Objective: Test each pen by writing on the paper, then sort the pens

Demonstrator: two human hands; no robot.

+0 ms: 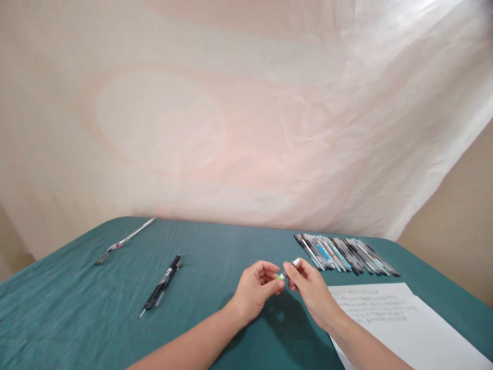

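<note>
My left hand [256,290] and my right hand [310,290] meet above the teal tablecloth [77,308], fingers pinched. Between the fingertips is a small pen [289,269] with a white end and a green tip. The green tip touches my left fingers, the white end pokes out past my right fingers. Both hands are closed on it. To the right, just beyond my right hand, lies a row of several pens [344,254] side by side.
A black pen pair [162,285] lies left of my hands. A clear slim pen [124,241] rests near the far left table edge. A white printed sheet [389,318] sits at the front right. A pale cloth backdrop [231,113] hangs behind the table.
</note>
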